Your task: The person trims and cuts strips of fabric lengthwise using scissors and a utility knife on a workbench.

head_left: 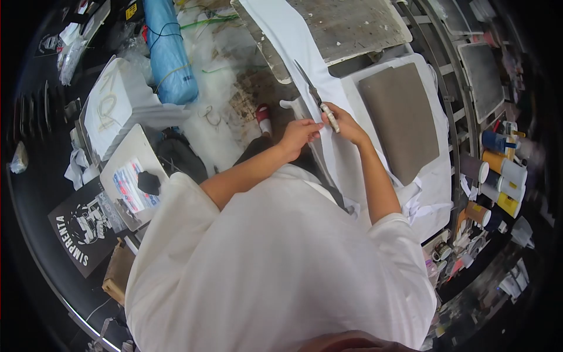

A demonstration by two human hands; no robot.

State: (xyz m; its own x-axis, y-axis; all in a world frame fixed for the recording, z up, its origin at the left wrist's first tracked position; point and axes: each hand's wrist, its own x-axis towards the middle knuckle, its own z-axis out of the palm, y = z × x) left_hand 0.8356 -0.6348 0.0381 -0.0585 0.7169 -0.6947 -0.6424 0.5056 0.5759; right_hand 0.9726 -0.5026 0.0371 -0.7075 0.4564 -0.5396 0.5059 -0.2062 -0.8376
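Note:
My right hand (347, 125) is closed around the wrapped handles of a pair of scissors (315, 94). Their dark blades point up and away, lying over a long strip of white cloth (296, 36). Just to the left, my left hand (300, 137) has its fingers pinched together at the cloth's near-left edge, close to the scissor handles. The strip runs from the far board down past both hands towards my body. Whether the blades are parted on the cloth is hard to make out.
A stained board (363, 29) lies ahead, and a grey-brown padded panel (399, 120) sits to the right beside metal rails (448, 70). Several ink pots (474, 167) stand further right. On the left are a blue wrapped roll (167, 53) and a white-covered box (117, 105).

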